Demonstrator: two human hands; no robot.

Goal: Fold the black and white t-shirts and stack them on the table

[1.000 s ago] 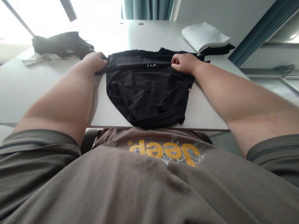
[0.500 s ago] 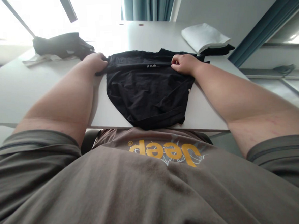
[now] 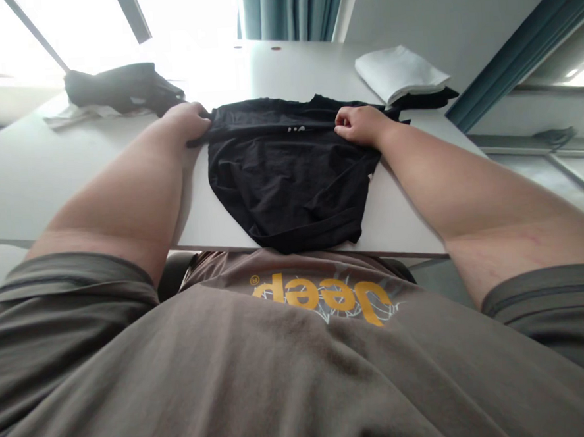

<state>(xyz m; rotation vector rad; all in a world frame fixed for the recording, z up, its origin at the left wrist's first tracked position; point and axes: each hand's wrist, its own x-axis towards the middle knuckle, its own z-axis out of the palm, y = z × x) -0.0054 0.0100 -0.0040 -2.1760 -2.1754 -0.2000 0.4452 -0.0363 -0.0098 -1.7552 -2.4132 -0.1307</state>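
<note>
The garment (image 3: 287,179) is plain black, table (image 3: 32,175) pale grey, folded cloth (image 3: 399,72) white, curtains (image 3: 292,9) teal, tee (image 3: 262,378) brown with yellow lettering.

The brown T-shirt (image 3: 282,377) reads "jeep" in yellow; white print (image 3: 296,128) on the black garment (image 3: 285,186) is illegible.

The black garment (image 3: 287,179) lies wrinkled on the near part of the bench (image 3: 32,175), its rounded lower edge reaching the front rim. Its far edge is folded over into a straight band, pinched at one end by the left hand (image 3: 187,121) and at the other by the right hand (image 3: 360,123).
</note>
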